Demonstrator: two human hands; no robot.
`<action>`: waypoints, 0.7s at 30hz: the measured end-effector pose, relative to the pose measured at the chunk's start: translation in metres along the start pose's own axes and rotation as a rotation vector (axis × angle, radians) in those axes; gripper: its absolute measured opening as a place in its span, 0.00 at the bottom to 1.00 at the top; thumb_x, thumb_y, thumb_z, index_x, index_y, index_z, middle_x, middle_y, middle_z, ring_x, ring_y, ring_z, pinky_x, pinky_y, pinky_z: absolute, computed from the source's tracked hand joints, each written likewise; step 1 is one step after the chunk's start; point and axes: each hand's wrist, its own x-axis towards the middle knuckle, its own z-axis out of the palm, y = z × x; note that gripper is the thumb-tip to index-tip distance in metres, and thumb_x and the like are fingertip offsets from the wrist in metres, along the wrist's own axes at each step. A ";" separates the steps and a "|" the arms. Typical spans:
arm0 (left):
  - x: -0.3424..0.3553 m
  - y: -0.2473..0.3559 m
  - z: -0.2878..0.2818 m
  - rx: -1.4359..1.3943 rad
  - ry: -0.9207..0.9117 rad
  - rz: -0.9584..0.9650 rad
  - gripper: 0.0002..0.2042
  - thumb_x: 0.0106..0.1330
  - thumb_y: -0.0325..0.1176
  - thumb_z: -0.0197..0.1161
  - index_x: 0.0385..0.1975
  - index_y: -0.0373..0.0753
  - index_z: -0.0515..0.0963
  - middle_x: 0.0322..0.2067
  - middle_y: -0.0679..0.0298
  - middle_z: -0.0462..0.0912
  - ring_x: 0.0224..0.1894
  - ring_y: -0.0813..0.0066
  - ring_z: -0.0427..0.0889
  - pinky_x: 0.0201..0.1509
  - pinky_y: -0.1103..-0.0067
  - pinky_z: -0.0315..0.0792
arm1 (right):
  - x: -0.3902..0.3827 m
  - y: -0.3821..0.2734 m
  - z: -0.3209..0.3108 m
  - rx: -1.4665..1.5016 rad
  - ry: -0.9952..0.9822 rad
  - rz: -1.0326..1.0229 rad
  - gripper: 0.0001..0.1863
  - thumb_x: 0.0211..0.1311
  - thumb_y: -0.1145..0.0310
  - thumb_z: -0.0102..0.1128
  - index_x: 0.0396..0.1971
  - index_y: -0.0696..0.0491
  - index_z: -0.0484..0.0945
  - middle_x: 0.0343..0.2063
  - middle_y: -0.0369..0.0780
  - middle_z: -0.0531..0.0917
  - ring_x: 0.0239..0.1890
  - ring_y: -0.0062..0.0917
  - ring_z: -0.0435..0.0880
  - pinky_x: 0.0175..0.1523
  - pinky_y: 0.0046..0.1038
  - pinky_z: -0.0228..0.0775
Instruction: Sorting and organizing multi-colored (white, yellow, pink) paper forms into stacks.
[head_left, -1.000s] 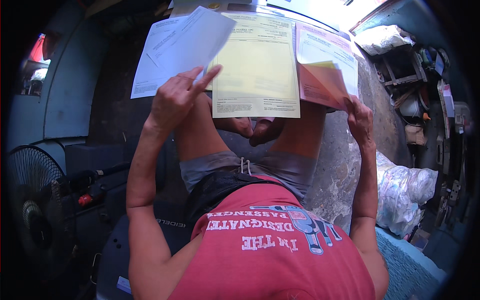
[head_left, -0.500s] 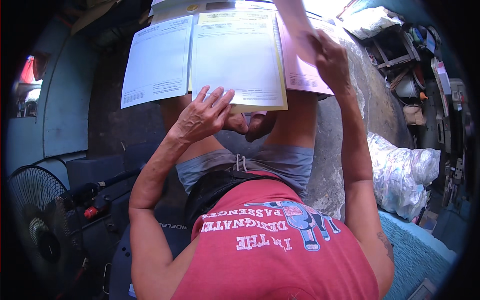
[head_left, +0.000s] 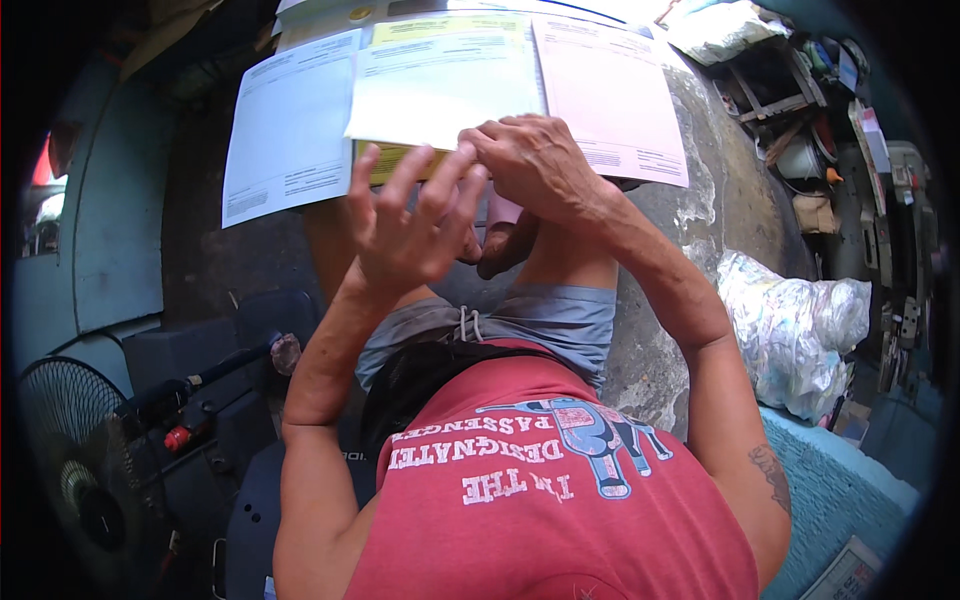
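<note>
Three stacks of printed forms lie side by side across my knees: a white stack (head_left: 290,130) at left, a yellow one (head_left: 395,165) in the middle and a pink one (head_left: 610,100) at right. Above the yellow paper a white form (head_left: 440,95) has its near edge raised, uncovering shaded yellow beneath. My right hand (head_left: 545,170) is closed at that near edge, its fingertips pinching the white form. Just nearer to me, my left hand (head_left: 415,215) is open with spread fingers, holding nothing; its fingertips come close to the right hand's.
A black fan (head_left: 75,440) stands at lower left beside dark machine parts (head_left: 200,400). At right are a bundle wrapped in clear plastic (head_left: 790,330) on a turquoise ledge (head_left: 830,470) and a cluttered rack (head_left: 775,100). Bare feet (head_left: 505,245) show below the papers.
The pink sheet is no longer in my right hand, which has moved left to the middle white form. My left hand has come off that form toward me, and the form's near edge has risen.
</note>
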 end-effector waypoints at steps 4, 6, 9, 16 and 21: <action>0.022 0.058 0.023 -0.342 -0.093 0.256 0.12 0.65 0.37 0.65 0.44 0.40 0.85 0.48 0.62 0.84 0.54 0.59 0.79 0.66 0.47 0.67 | 0.007 0.031 -0.027 -0.261 0.190 -0.246 0.11 0.60 0.66 0.66 0.41 0.51 0.80 0.35 0.36 0.87 0.42 0.28 0.89 0.50 0.31 0.81; 0.038 0.084 0.053 -0.380 -0.116 0.191 0.14 0.64 0.39 0.66 0.45 0.39 0.85 0.47 0.62 0.84 0.55 0.61 0.79 0.66 0.47 0.65 | 0.005 0.051 -0.039 -0.318 0.244 -0.293 0.13 0.58 0.66 0.69 0.43 0.50 0.80 0.38 0.34 0.87 0.46 0.27 0.89 0.54 0.29 0.81; 0.052 0.093 0.095 -0.373 -0.158 0.077 0.17 0.62 0.40 0.67 0.46 0.36 0.85 0.46 0.60 0.84 0.56 0.62 0.78 0.67 0.46 0.62 | -0.018 0.085 -0.051 -0.410 0.213 -0.223 0.12 0.58 0.68 0.68 0.42 0.49 0.82 0.41 0.34 0.88 0.44 0.26 0.89 0.53 0.29 0.82; 0.034 0.092 0.117 -0.274 -0.221 0.216 0.12 0.58 0.32 0.64 0.39 0.35 0.86 0.41 0.60 0.84 0.49 0.65 0.81 0.63 0.45 0.69 | -0.121 0.126 -0.041 -0.302 0.164 0.180 0.10 0.62 0.75 0.59 0.42 0.49 0.83 0.38 0.38 0.90 0.41 0.32 0.90 0.47 0.33 0.82; 0.042 0.087 0.118 -0.460 -0.167 0.112 0.08 0.58 0.32 0.65 0.36 0.42 0.86 0.34 0.67 0.84 0.45 0.70 0.83 0.60 0.51 0.72 | -0.159 0.090 -0.043 -0.192 0.049 0.306 0.14 0.61 0.76 0.60 0.47 0.51 0.82 0.46 0.39 0.88 0.49 0.34 0.88 0.54 0.35 0.80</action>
